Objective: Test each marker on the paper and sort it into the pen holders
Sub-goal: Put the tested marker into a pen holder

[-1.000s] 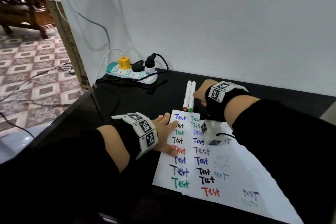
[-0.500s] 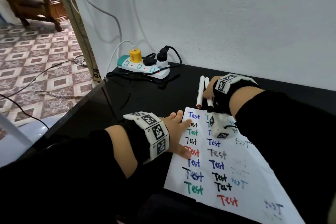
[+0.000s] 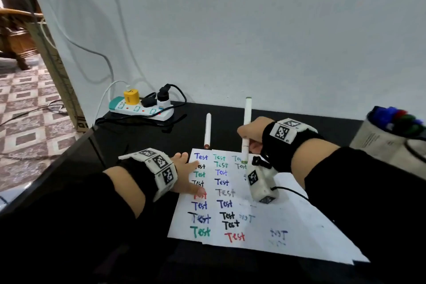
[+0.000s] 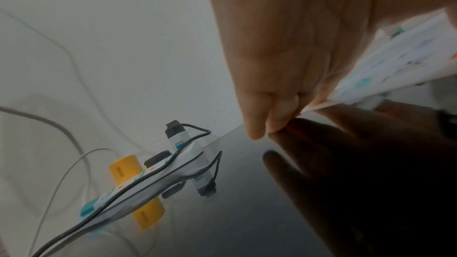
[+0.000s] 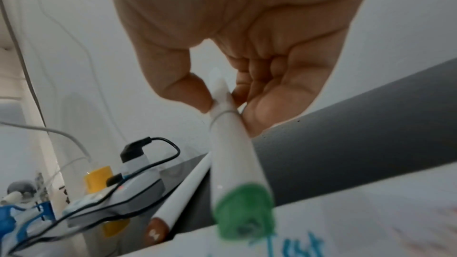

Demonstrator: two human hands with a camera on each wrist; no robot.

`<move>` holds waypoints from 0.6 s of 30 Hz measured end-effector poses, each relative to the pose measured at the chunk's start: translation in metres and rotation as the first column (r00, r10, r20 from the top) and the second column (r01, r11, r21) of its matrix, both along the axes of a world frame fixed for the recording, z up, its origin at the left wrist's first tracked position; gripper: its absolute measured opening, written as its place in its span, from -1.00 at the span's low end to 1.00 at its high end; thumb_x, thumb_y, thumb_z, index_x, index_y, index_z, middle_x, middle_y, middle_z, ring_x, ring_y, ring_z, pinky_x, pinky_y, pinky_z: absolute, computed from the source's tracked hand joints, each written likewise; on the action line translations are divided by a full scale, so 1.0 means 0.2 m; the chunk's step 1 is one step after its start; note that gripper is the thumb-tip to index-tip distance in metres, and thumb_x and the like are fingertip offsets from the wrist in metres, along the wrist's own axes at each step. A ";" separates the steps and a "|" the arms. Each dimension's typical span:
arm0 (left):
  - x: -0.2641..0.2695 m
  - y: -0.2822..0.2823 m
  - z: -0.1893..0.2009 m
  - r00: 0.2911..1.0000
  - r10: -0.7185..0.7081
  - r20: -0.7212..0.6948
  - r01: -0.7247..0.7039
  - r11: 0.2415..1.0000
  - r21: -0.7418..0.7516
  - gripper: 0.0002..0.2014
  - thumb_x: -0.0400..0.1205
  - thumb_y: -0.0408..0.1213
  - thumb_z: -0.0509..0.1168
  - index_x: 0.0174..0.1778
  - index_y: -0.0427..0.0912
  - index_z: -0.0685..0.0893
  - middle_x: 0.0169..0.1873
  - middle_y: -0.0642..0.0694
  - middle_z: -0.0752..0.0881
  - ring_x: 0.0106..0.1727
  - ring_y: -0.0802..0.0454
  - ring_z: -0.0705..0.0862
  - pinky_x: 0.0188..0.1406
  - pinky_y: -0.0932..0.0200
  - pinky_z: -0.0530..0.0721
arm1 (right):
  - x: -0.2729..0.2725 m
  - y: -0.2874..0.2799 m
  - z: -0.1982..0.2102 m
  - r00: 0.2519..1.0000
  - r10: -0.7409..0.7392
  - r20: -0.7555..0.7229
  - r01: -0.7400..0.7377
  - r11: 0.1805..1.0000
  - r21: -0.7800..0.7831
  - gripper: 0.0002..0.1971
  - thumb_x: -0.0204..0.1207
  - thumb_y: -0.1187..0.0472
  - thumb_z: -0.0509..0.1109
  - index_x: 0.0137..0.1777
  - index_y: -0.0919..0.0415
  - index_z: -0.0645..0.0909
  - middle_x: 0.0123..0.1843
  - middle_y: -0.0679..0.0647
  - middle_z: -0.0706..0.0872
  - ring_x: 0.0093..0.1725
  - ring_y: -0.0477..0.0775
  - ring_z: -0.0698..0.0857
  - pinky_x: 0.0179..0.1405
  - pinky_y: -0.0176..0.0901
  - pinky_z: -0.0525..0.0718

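Note:
A white paper sheet (image 3: 288, 221) covered in coloured "Test" words lies on the black table (image 3: 129, 140). My right hand (image 3: 250, 136) grips a white marker with a green cap (image 3: 247, 122), held nearly upright over the sheet's top edge; the right wrist view shows thumb and fingers pinching its barrel (image 5: 230, 144), green end (image 5: 245, 212) toward the paper. A second white marker with a brown end (image 3: 207, 131) lies on the table just beyond the sheet. My left hand (image 3: 189, 175) rests with straight fingers on the sheet's left edge, and its fingers (image 4: 272, 105) press the paper corner.
A power strip (image 3: 140, 108) with a yellow charger and black plugs sits at the table's back left by the wall. A pen holder (image 3: 391, 136) filled with markers stands at the right edge. The table's left edge drops to a tiled floor.
My right hand has picked the green-capped marker up off the table and raised it upright; the brown-ended marker stays lying there. The left hand keeps resting on the paper.

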State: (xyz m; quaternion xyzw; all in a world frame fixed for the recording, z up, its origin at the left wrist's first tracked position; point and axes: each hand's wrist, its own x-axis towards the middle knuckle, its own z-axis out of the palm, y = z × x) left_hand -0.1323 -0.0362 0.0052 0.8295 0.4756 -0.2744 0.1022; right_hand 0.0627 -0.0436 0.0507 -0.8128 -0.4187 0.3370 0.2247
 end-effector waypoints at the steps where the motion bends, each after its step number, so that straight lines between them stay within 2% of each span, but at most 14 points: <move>1: 0.02 -0.01 0.01 1.000 0.002 0.018 -0.003 0.999 0.032 -0.11 0.55 0.36 0.08 0.66 -0.01 -0.14 0.65 -0.20 -0.18 0.66 -0.13 -0.16 0.62 -0.15 -0.07 | 0.01 -0.04 0.00 0.999 -0.013 -0.044 0.013 1.000 0.006 -0.89 0.45 0.29 0.31 -0.22 0.35 0.54 -0.41 0.19 0.59 -0.51 0.06 0.52 -0.50 -0.19 0.55; 3: 0.07 -0.04 0.06 0.996 -0.020 0.091 0.011 0.995 0.096 -0.18 0.59 0.32 0.04 0.66 -0.03 -0.05 0.65 -0.19 -0.12 0.66 -0.11 -0.11 0.62 -0.14 -0.02 | 0.04 -0.13 0.01 0.989 -0.036 -0.141 0.041 0.998 0.037 -0.93 0.47 0.34 0.30 -0.20 0.35 0.52 -0.40 0.17 0.55 -0.52 0.02 0.49 -0.54 -0.29 0.51; 5: 0.13 -0.09 0.11 0.971 -0.045 0.235 0.020 0.994 0.109 -0.26 0.62 0.25 0.05 0.65 -0.04 0.06 0.65 -0.12 -0.01 0.65 -0.06 0.02 0.60 -0.08 0.10 | 0.06 -0.20 0.00 0.968 -0.054 -0.245 0.078 0.993 0.088 -0.91 0.49 0.37 0.30 -0.24 0.31 0.49 -0.41 0.14 0.49 -0.51 -0.01 0.44 -0.52 -0.27 0.44; 7: 0.19 -0.14 0.15 0.913 -0.003 0.408 -0.022 0.998 0.058 -0.32 0.63 0.21 0.09 0.63 -0.01 0.14 0.64 -0.01 0.11 0.63 0.01 0.15 0.56 0.04 0.18 | 0.07 -0.26 0.00 0.948 -0.058 -0.314 0.104 0.986 0.132 -0.87 0.50 0.38 0.30 -0.28 0.28 0.49 -0.42 0.11 0.46 -0.50 -0.03 0.39 -0.48 -0.25 0.40; 9: 0.25 -0.19 0.17 0.842 0.033 0.539 -0.045 0.999 0.009 -0.38 0.63 0.18 0.14 0.59 0.01 0.28 0.56 0.03 0.33 0.54 0.04 0.34 0.46 0.14 0.30 | 0.06 -0.31 0.02 0.922 -0.058 -0.384 0.139 0.973 0.187 -0.83 0.51 0.38 0.30 -0.31 0.27 0.48 -0.45 0.10 0.44 -0.51 -0.03 0.35 -0.50 -0.27 0.36; 11: 0.30 -0.22 0.18 0.772 0.081 0.630 -0.073 0.997 -0.039 -0.50 0.62 0.13 0.21 0.44 0.02 0.49 0.28 0.04 0.61 0.28 0.09 0.56 0.19 0.24 0.47 | 0.05 -0.36 0.05 0.890 -0.042 -0.454 0.167 0.957 0.238 -0.79 0.53 0.40 0.27 -0.34 0.26 0.45 -0.46 0.11 0.41 -0.52 -0.03 0.32 -0.53 -0.27 0.32; 13: 0.34 -0.26 0.20 0.693 0.135 0.708 -0.125 0.990 -0.066 -0.65 0.58 0.09 0.29 0.20 0.01 0.66 -0.08 0.05 0.68 -0.08 0.12 0.61 -0.15 0.26 0.50 | 0.03 -0.40 0.09 0.875 -0.019 -0.484 0.175 0.944 0.278 -0.78 0.54 0.41 0.25 -0.35 0.26 0.44 -0.46 0.12 0.40 -0.52 -0.01 0.32 -0.55 -0.25 0.32; 15: 0.35 -0.29 0.21 0.614 0.170 0.771 -0.174 0.982 -0.077 -0.75 0.56 0.03 0.35 0.04 -0.01 0.70 -0.21 0.05 0.71 -0.24 0.14 0.60 -0.30 0.29 0.48 | 0.02 -0.43 0.12 0.882 -0.017 -0.471 0.177 0.938 0.298 -0.78 0.55 0.33 0.27 -0.34 0.25 0.44 -0.47 0.11 0.41 -0.53 -0.01 0.33 -0.57 -0.23 0.32; 18: 0.35 -0.31 0.23 0.551 0.185 0.814 -0.202 0.976 -0.084 -0.82 0.55 -0.04 0.38 0.00 -0.01 0.69 -0.17 -0.01 0.75 -0.22 0.11 0.63 -0.25 0.25 0.54 | 0.03 -0.46 0.14 0.932 -0.070 -0.355 0.185 0.935 0.302 -0.63 0.53 -0.01 0.39 -0.41 0.19 0.47 -0.53 0.05 0.44 -0.61 -0.02 0.34 -0.65 -0.27 0.31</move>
